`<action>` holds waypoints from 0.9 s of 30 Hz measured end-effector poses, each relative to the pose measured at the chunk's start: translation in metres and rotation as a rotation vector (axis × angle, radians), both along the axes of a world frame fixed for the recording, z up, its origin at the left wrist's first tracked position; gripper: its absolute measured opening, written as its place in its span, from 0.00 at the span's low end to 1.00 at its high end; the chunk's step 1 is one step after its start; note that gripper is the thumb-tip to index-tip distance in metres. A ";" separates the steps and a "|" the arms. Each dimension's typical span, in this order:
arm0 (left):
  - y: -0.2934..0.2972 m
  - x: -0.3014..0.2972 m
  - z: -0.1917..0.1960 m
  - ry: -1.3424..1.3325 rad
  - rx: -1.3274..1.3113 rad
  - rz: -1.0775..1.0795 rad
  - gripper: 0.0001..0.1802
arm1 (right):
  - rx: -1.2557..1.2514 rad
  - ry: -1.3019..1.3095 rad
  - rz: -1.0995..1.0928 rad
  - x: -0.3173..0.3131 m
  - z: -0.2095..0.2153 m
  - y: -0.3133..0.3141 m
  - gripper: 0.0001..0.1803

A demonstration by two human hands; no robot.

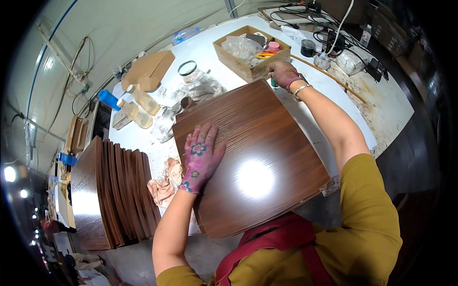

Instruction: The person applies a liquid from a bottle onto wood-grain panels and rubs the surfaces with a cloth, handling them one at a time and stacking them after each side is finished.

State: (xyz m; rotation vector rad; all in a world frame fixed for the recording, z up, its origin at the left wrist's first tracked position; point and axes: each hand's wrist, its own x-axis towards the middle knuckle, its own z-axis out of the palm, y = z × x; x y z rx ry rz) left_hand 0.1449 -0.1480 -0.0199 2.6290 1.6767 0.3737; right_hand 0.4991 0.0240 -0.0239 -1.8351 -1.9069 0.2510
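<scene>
A large dark brown wood-grain panel (253, 157) is lying flat on the white worktable (391, 105), and everything else is placed around it. The left hand (200, 159), stained pink and purple, is lying palm down on the panel's near left part, fingers spread and flat against the surface, gripping nothing. The right hand (285, 74), stained too and wearing a silver bangle (301, 89) at the wrist, is reaching across to the panel's far corner; its fingers are curling down there, but whether they are pinching the panel's edge or something small beside it cannot be told.

Just beyond that far corner an open cardboard box (251, 52) is sitting, holding a clear plastic bag and small odds and ends. To the left of the panel a stack of similar brown panels (114, 190) is standing on edge, leaning together. Between the stack and the panel a crumpled pinkish rag (166, 183) is lying on the table. Past the panel's far left edge, crumpled clear plastic sheeting (191, 100) is lying, and further left two pale bottles (138, 107) are resting on their sides, near a flat brown cardboard piece (149, 70)
</scene>
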 end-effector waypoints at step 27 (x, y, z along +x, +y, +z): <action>-0.017 0.056 0.006 0.069 -0.017 0.009 0.31 | -0.014 0.743 0.303 0.006 -0.034 -0.057 0.14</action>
